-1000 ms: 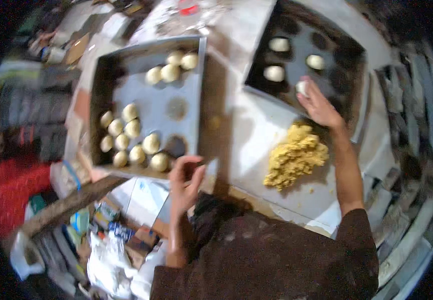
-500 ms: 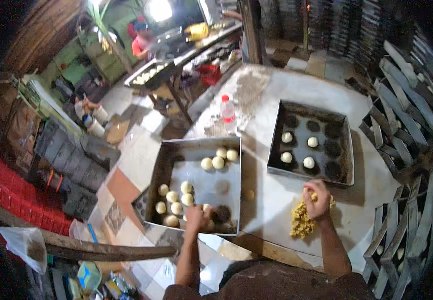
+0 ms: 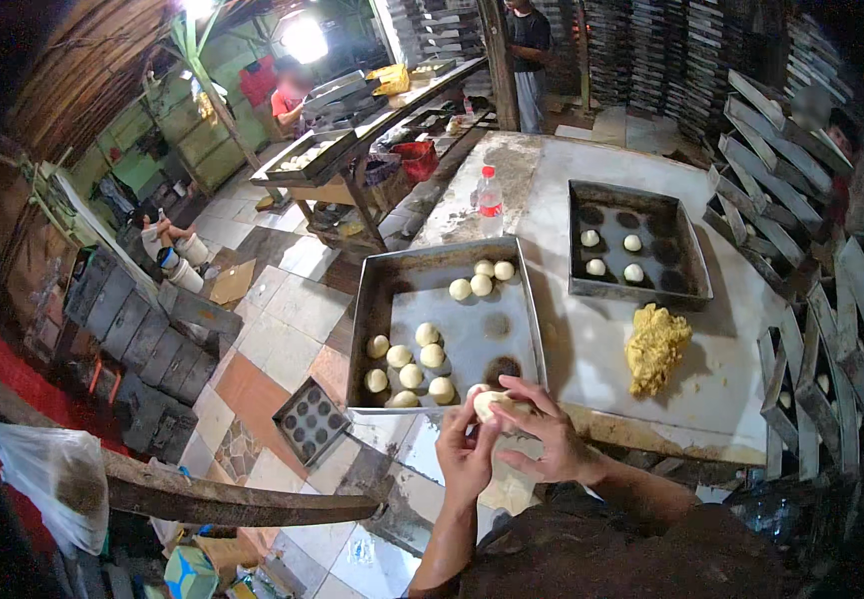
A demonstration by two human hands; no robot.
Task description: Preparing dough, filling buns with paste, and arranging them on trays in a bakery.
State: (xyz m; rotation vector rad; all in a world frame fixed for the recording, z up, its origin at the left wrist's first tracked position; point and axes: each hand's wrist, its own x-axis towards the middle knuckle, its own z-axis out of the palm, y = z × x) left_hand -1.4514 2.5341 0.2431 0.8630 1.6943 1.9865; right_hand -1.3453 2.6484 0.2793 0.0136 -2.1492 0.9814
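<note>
Above the near edge of a large metal tray, I hold a pale dough ball (image 3: 493, 403) between both hands. My left hand (image 3: 465, 449) is closed around its left side, thumb near the front. The fingers of my right hand (image 3: 557, 439) are spread and curved against its right side; whether anything lies beneath them is hidden. Several more round dough balls (image 3: 411, 375) sit in the large metal tray (image 3: 540, 339), in a left group and a far right group. On the table to the right is a lumpy yellow mass (image 3: 655, 349), with no hand on it.
A smaller dark tray (image 3: 641, 293) with several dough balls stands farther back on the pale table (image 3: 581, 374). A red-capped bottle (image 3: 489, 202) stands behind the large tray. Stacked metal trays (image 3: 816, 399) line the right. Other people (image 3: 530, 60) are in the background.
My left hand has risen from inside the large tray with a dough ball. My right hand has left the yellow mass and come across to the ball. The view has shifted.
</note>
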